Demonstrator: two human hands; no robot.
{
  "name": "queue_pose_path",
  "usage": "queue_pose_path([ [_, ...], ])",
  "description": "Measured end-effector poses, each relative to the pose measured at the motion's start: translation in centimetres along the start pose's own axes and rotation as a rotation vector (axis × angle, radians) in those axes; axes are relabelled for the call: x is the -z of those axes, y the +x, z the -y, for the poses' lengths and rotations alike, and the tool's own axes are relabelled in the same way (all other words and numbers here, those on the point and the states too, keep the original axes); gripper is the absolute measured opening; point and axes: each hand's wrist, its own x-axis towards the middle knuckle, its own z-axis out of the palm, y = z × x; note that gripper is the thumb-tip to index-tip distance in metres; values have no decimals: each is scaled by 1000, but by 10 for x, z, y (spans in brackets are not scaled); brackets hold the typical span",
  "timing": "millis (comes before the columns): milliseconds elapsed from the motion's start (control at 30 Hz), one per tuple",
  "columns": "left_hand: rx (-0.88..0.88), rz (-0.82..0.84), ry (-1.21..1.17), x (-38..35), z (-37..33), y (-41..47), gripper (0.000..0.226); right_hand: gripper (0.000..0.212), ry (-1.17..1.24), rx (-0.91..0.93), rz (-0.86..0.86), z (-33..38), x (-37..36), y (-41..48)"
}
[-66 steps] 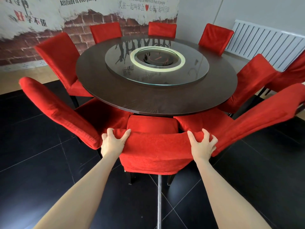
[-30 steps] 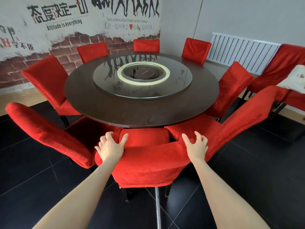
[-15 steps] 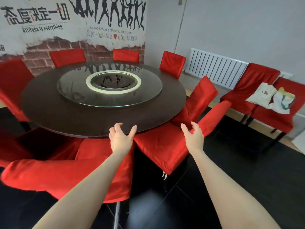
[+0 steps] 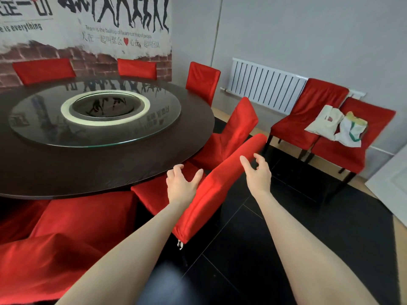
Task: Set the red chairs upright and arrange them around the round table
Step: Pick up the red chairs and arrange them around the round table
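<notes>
A dark round table (image 4: 110, 172) with a glass turntable fills the left. Several red chairs stand around it. The nearest one on the right, a red chair (image 4: 215, 190), has its backrest slanting toward me. My left hand (image 4: 180, 186) hovers open at the left face of that backrest. My right hand (image 4: 256, 172) is open at its right side near the top edge, fingers loosely bent, holding nothing. The chair I handled before (image 4: 72, 227) stands at the lower left, tucked under the table edge. Another red chair (image 4: 237, 128) stands just beyond.
Two more red chairs (image 4: 308, 111) stand against the right wall under a white radiator (image 4: 264, 89), with white bags (image 4: 337, 126) lying on them. Black floor tiles stretch out to the right. A white panel (image 4: 392, 194) shows at the right edge.
Both hands let go of the front chair's backrest. My view swung right, and the hands have reached the backrest of the chair to the right.
</notes>
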Motion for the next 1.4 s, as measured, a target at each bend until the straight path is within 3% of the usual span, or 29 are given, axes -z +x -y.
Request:
queue_pose_path([
  [267,73,-39,-18,-126,-38,55,65,65,-18,-4,88,-46,24,131],
  [467,111,-102,35,-152,-45,73,65,66,-28,-5,145,-68,32,192],
  [700,188,-272,142,-177,-44,79,67,68,-73,44,274,-102,26,270],
  [967,384,-587,324,-211,-57,58,70,73,-132,135,491,-125,27,340],
  [1133,529,-707,191,-236,-54,32,72,74,-122,172,619,-132,25,362],
  [1400,640,-756,91,-241,-57,40,85,76,-137,146,698,-135,3,382],
])
